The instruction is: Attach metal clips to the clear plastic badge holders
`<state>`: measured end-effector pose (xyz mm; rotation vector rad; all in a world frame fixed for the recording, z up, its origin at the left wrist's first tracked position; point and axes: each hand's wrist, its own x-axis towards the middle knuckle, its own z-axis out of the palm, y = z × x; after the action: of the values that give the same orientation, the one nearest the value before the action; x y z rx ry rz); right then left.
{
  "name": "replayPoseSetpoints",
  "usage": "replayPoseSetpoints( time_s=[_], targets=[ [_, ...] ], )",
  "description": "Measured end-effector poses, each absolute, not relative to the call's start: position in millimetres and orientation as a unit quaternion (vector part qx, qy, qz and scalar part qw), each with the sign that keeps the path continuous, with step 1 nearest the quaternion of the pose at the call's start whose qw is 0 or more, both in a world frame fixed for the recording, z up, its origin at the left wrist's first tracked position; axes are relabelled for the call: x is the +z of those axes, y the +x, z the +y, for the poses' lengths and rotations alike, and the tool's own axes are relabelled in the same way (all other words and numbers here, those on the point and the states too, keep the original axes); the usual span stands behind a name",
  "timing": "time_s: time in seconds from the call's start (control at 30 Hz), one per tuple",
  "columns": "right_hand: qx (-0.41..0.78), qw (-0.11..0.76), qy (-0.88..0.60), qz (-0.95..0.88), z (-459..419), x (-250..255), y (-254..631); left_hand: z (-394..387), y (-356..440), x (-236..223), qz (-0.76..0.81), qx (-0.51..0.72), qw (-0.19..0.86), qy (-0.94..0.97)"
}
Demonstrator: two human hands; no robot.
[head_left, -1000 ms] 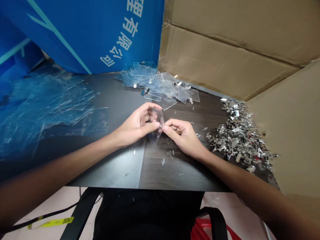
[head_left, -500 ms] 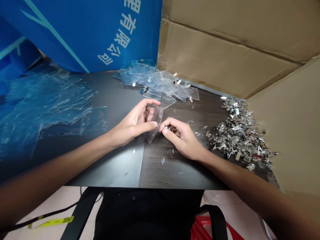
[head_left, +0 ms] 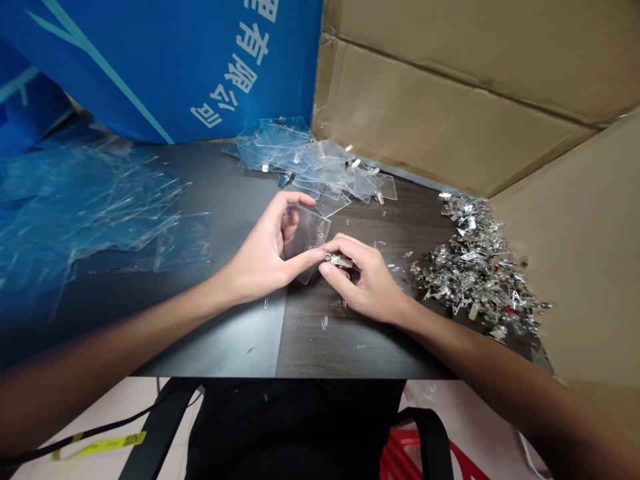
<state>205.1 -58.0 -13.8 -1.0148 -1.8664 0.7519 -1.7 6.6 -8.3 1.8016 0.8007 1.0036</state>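
A clear plastic badge holder (head_left: 305,233) with small holes along its right edge is held in my left hand (head_left: 270,257). The thumb lies across its front and the index finger reaches over the top. My right hand (head_left: 367,277) pinches a silver metal badge clip (head_left: 340,261) between thumb and index finger. The clip's left end meets the holder's edge at my left thumb tip; whether the two are joined is hidden by the fingers.
At the right lies a heap of metal clips (head_left: 475,267). Clear holders, some with clips, form a pile (head_left: 310,160) at the back; more holders (head_left: 110,213) spread across the left. Behind stand a blue panel (head_left: 200,60) and cardboard (head_left: 425,87). Small clear bits (head_left: 325,323) dot the table.
My left thumb has moved right onto the clip's end, and the holder has turned to face me more. The clip now shows more between my right fingers.
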Motion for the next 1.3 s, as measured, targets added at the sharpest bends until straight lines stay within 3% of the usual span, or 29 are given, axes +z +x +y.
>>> replayPoseSetpoints(
  time_s=[0.77,1.0,1.2,1.3],
  targets=[
    [0.266,0.434,-0.446,-0.736,-56.2,-13.3,207.0,4.8,-8.7,-7.3,0.328,0.391,0.286,0.811],
    [0.333,0.395,-0.502,-0.693,-51.8,-12.4,205.0,23.9,-27.9,31.5,0.314,0.231,0.392,0.833],
    [0.267,0.446,-0.534,-0.667,-40.6,-13.2,208.9,50.5,-54.6,57.1,0.309,0.026,0.473,0.825],
    [0.254,0.454,-0.558,-0.647,-35.8,-14.3,211.7,67.8,-59.3,54.1,0.363,0.13,0.524,0.759]
  ],
)
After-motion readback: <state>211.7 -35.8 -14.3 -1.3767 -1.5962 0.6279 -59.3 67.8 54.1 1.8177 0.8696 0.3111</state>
